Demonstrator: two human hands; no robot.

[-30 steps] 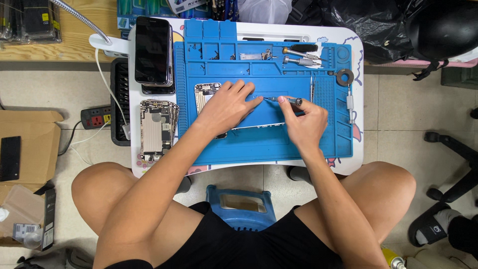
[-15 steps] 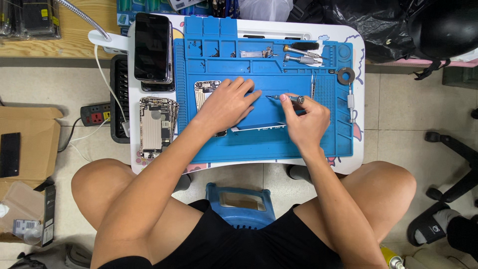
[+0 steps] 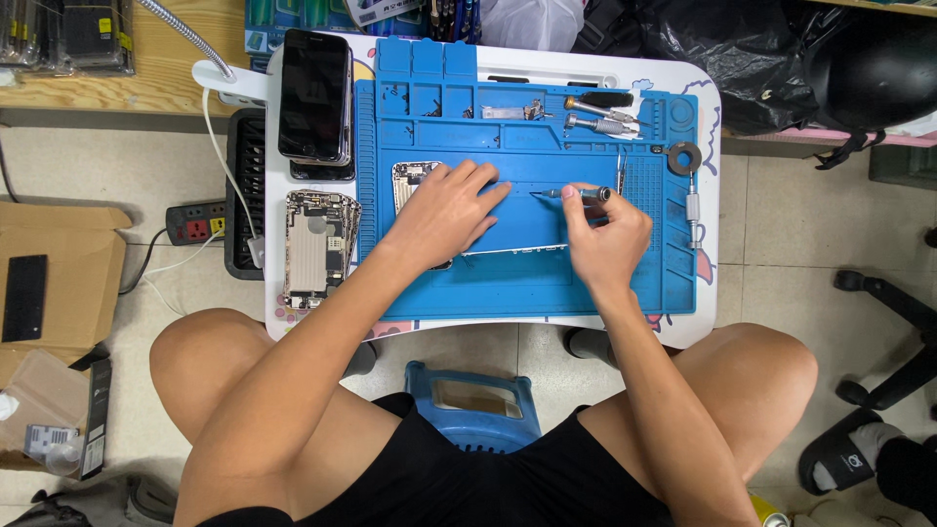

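At far left an open cardboard box sits on the floor with a flat dark item lying in it; its further contents cannot be made out. On the small white table, left of the blue work mat, 1 intact black phone lies face up above a stack of stripped phone housings, suggesting those units are already taken apart. On the mat, the opened phone under work lies beneath the left hand, whose fingers are spread flat, pressing down on it; its lower part is hidden, so progress inside cannot be judged. The right hand has its fingers pinched around a slim screwdriver, tip pointing left toward the device, so disassembly appears still under way. The mat's moulded compartments along the top edge look largely bare; 1 small metal bracket and 2 metal tool handles rest just below them. A tape roll lies at the mat's right edge.
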